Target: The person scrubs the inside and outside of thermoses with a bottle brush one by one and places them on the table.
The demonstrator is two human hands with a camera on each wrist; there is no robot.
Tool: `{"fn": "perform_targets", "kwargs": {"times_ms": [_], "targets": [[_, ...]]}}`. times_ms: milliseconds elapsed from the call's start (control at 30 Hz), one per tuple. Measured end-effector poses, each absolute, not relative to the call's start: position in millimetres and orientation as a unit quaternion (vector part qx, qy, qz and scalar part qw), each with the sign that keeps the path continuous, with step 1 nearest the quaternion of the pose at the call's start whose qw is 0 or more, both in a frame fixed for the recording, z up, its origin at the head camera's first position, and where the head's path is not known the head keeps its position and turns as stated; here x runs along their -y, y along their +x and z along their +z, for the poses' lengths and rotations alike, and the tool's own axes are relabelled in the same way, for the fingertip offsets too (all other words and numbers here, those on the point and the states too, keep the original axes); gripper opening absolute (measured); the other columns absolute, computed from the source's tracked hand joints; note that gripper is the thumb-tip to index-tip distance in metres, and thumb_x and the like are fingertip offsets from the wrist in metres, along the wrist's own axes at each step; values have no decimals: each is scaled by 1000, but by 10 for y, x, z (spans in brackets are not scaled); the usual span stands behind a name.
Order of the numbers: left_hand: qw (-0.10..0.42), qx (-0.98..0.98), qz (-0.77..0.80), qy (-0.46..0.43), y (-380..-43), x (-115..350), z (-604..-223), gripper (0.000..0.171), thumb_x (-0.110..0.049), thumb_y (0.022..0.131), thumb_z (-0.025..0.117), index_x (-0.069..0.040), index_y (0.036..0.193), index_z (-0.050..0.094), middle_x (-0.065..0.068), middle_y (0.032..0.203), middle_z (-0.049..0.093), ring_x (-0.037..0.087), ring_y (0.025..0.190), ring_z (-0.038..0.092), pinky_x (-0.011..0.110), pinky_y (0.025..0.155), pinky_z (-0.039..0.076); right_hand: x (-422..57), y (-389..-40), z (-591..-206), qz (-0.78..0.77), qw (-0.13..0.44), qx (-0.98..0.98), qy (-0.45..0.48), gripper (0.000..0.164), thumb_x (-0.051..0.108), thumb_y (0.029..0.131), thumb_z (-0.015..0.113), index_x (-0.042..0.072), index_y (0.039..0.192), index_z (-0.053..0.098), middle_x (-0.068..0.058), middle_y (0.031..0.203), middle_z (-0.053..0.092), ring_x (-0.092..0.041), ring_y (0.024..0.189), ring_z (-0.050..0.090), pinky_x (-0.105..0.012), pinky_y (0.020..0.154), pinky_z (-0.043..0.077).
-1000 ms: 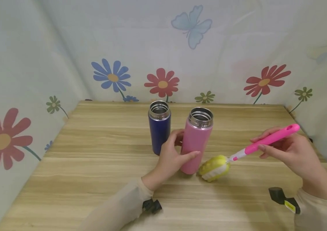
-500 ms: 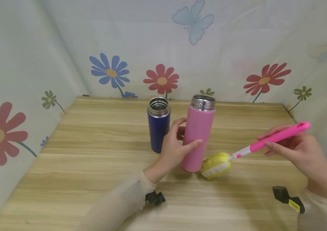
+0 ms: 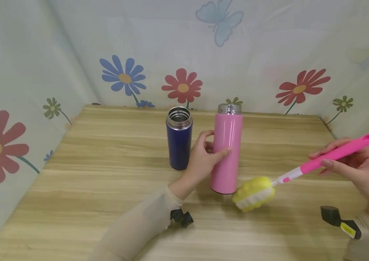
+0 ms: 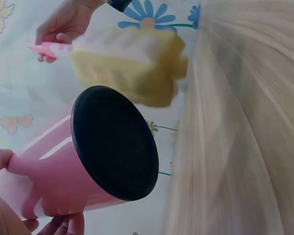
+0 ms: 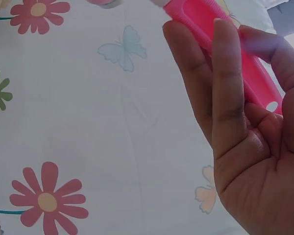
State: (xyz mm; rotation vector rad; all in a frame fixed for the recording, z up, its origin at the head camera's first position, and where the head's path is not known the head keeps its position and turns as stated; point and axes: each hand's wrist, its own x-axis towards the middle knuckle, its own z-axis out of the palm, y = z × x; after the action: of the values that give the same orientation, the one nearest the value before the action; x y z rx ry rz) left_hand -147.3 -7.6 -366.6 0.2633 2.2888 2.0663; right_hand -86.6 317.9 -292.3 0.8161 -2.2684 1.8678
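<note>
My left hand (image 3: 202, 159) grips a pink bottle (image 3: 227, 152) around its middle. Its steel neck points up and away, no lid on it. In the left wrist view the bottle's black base (image 4: 115, 144) shows, raised off the wood. My right hand (image 3: 360, 170) pinches the pink handle of a bottle brush (image 3: 338, 154) between thumb and fingers. The brush's yellow and white sponge head (image 3: 254, 194) hangs low, just right of the bottle's base. Behind my left hand a dark blue bottle (image 3: 179, 145) stands upright, its steel mouth uncovered.
A wood-grain table (image 3: 106, 152) lies under everything. White cloth walls (image 3: 253, 54) printed with flowers and a butterfly close off its back and sides. A black wrist mount (image 3: 181, 217) sticks out beside the left sleeve, another black mount (image 3: 339, 221) beside the right.
The pink bottle has tipped away, so its mouth no longer shows, and has shifted slightly right. My right hand and the brush have moved right. The blue bottle still stands beside them.
</note>
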Motion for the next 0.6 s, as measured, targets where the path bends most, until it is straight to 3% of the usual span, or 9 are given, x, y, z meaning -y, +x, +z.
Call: {"fn": "perform_targets", "kwargs": {"times_ms": [233,367,600], "targets": [[63,-732,678,31,-1539,31,-3658,63,-38,82,74,-19,134,44,13,99,63,20,85,64,34,71,58,-3220,-846,-2908,636,33,709,304,33,-32,82,40,-13,105,55,-9,104,73,-16,77,73,-26,61,58],[77,-731,678,-2,-1597,-1,-3654,60,-41,82,74,-21,131,46,11,99,64,21,85,65,35,70,57,-3167,-808,-2884,644,25,693,322,31,-31,83,43,-14,106,54,-13,106,72,-20,76,73,-27,61,58],[81,-719,689,-26,-1675,-37,-3671,60,-41,81,74,-18,129,47,11,100,62,21,86,64,34,71,56,-2901,-774,-2840,700,25,597,390,23,-31,79,49,-25,102,53,-26,103,70,-29,82,72,-32,62,59]]}}
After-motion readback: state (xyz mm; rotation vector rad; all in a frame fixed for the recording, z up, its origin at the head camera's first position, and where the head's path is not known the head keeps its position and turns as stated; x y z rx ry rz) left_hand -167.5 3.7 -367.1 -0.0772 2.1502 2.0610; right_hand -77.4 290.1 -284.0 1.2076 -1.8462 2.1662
